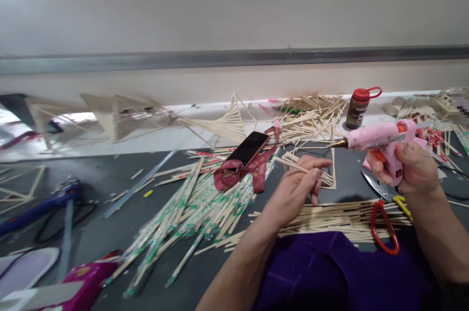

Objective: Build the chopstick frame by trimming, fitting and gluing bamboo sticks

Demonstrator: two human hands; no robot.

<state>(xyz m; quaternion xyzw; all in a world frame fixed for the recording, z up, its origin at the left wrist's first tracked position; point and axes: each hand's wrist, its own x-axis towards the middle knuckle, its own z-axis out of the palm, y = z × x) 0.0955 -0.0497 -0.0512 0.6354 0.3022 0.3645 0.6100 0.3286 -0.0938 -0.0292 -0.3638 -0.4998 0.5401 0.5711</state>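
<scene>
In my right hand [417, 166] is a pink hot glue gun [381, 136], its brass nozzle pointing left. My left hand [298, 184] pinches a thin wooden stick [289, 164], which looks like a chopstick, between thumb and fingers. Below the nozzle, a frame of joined wooden sticks [333, 171] stands partly behind my left hand; whether the hand touches it I cannot tell. Closer to my body lies a row of loose wooden sticks [340, 218]. Red-and-yellow-handled scissors [384, 228] rest across its right end.
Chopsticks in green-printed wrappers [205, 208] spread over the dark table, with a phone [249, 147] and red lanyard [229, 176] on top. Behind are a stick pile [311, 118], a fanned stick structure [223, 122] and a red-capped bottle [358, 108]. A blue glue gun [40, 208] lies left.
</scene>
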